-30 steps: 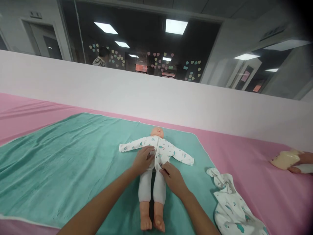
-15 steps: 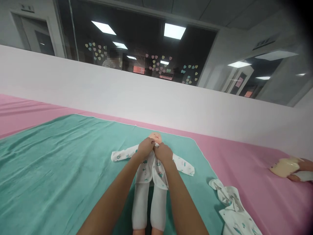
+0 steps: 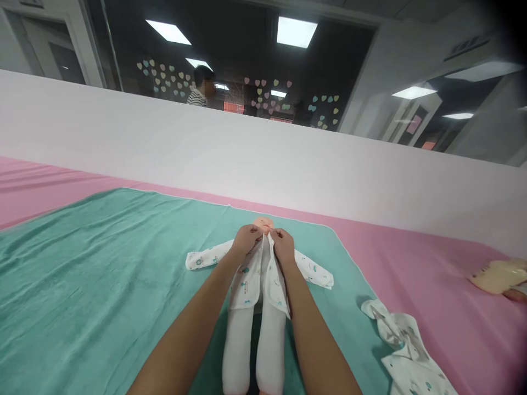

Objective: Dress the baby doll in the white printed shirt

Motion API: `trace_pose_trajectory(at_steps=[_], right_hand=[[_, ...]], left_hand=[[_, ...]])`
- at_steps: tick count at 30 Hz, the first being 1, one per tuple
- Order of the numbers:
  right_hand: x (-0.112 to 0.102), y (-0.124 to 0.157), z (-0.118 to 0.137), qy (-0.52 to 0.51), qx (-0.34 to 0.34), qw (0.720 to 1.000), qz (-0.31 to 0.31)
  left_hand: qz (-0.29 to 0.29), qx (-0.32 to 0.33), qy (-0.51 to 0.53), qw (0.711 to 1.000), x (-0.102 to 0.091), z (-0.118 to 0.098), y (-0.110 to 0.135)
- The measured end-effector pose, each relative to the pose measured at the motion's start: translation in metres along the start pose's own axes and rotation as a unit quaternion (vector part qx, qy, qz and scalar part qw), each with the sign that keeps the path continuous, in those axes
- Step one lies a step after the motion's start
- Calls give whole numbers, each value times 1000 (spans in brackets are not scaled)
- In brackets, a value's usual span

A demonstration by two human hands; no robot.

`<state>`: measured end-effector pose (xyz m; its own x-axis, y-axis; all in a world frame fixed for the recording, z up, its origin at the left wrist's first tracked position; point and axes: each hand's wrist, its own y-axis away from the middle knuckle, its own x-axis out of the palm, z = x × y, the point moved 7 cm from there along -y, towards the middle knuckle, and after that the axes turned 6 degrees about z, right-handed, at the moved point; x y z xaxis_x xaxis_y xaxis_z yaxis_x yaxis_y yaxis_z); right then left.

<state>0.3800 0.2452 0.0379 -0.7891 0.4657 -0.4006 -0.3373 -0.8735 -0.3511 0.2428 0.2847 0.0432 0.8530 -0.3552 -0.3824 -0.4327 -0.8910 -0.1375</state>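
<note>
A baby doll (image 3: 264,223) lies on its back on a green cloth (image 3: 123,285), its head away from me. It wears a white patterned baby jacket (image 3: 246,282) with the sleeves spread to both sides, and its legs are in white leggings (image 3: 237,345). At the collar, my left hand (image 3: 247,239) pinches the left front edge of the jacket. My right hand (image 3: 282,244) pinches the other front edge, just below the doll's chin. The two fronts are apart, with a white layer showing between them.
A crumpled patterned garment (image 3: 411,351) lies at the right, across the green cloth's edge. On the pink sheet (image 3: 432,263) farther right is a cream and brown object (image 3: 498,276), partly out of frame. Behind runs a white wall (image 3: 206,148) with a window; a person (image 3: 200,90) is visible through it.
My hands have drawn slightly apart at the collar, and the gap between the jacket fronts has widened. The view has shifted a little; the person behind the window has moved right.
</note>
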Motion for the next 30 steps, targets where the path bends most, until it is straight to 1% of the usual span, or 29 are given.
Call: trace_pose_trajectory(at_steps=[4,6,9,12,17,21,26,30], right_hand=[[0,8,-11,-130,12,991,4],[1,12,-14,-161,14,987,11],[1,15,-19,-198,25,980,12],[-2,16,-20,-199,31,980,-3],[-2,15,-18,-161,16,986,25],[0,15,-19,-197,10,980,31],[2,16,-26,-225,49,973,26],[4,15,-32,-250,57,966,41]], left_hand=[[43,-3,59,997,8,-1,3],[52,-2,82,995,12,-2,3],[51,1,104,993,16,-3,3],[45,2,116,992,19,-5,3],[25,-18,143,989,19,-3,3],[18,-15,162,987,17,-2,3],[24,-23,176,984,18,-1,4],[24,-22,170,985,17,-1,3]])
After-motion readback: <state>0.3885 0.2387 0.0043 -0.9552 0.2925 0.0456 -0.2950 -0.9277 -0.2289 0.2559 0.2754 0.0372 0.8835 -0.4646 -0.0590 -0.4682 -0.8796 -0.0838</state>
